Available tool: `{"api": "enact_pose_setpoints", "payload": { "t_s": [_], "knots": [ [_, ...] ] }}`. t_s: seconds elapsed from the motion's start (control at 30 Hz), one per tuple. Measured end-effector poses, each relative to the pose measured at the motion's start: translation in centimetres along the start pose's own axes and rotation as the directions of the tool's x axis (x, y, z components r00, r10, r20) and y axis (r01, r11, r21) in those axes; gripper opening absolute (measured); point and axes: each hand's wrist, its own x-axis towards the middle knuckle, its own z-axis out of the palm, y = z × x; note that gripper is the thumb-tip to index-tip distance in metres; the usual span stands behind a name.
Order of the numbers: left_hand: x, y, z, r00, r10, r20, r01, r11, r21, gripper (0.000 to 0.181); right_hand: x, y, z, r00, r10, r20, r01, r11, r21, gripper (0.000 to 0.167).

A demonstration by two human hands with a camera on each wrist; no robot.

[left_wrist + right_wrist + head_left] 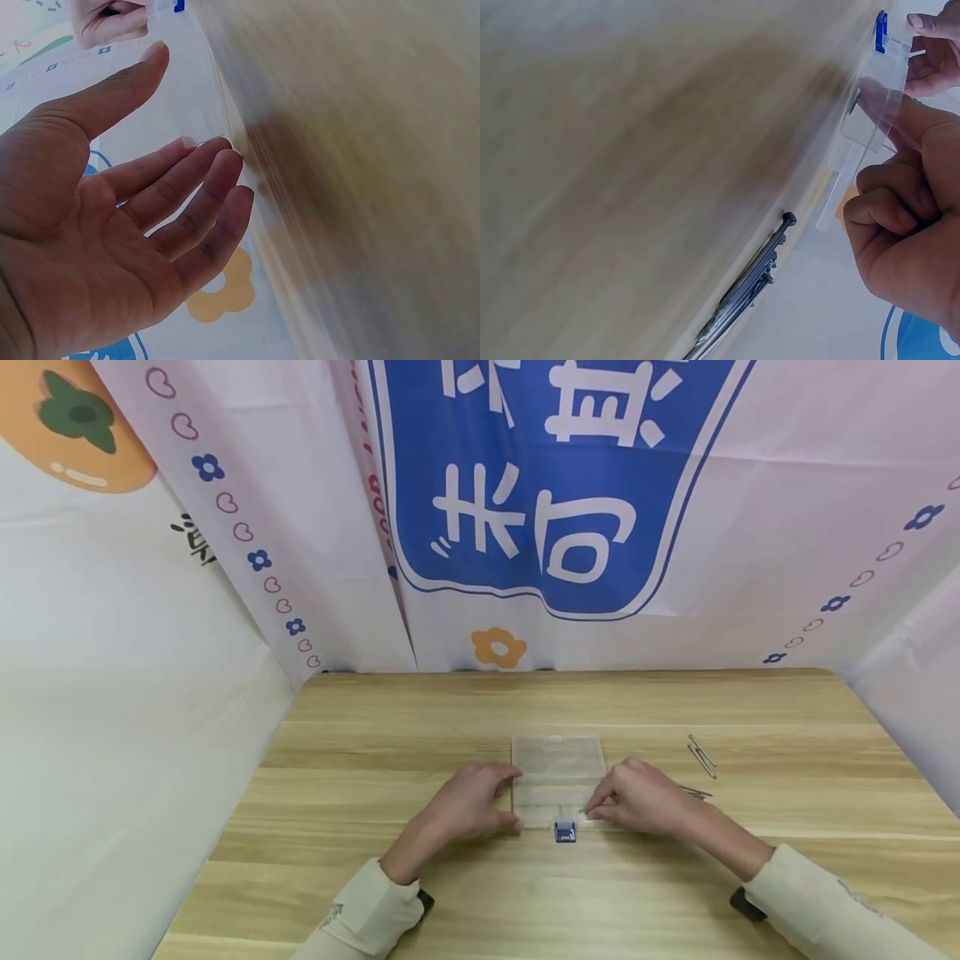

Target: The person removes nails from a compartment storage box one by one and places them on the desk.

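Note:
A clear plastic box (553, 792) with a blue latch (566, 832) lies open on the table, its lid (557, 755) folded back. On its left side rests my left hand (471, 800), thumb apart from the loosely extended fingers, fingertips at the box edge in the left wrist view. Over the front right of the box, my right hand (637, 797) pinches a nail (854, 100) between thumb and forefinger; the other fingers curl into the palm. Most of that nail is hidden. Beside the right hand lie several nails (744, 289) in a bunch, partly covered by it in the head view.
Farther back on the right lie a few more long nails (702, 757). The wooden table (330, 810) meets a printed cloth (345, 635) hanging behind it, with more cloth at both sides.

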Motion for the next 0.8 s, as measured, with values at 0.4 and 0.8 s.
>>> {"api": "enact_pose_setpoints", "payload": {
  "t_s": [0.4,0.8],
  "knots": [
    [-0.04,0.02,-0.04,1.0,-0.004,-0.002,0.004,1.0,-0.005,0.07,0.14,-0.05,0.09,1.0,-0.022,0.011,0.022,0.999,-0.025,0.005],
    [-0.08,-0.22,0.19,1.0,0.005,-0.008,-0.005,1.0,0.009,0.07,-0.09,0.5,0.17,0.998,-0.058,0.013,0.057,0.998,0.036,0.007]
  ]
}}
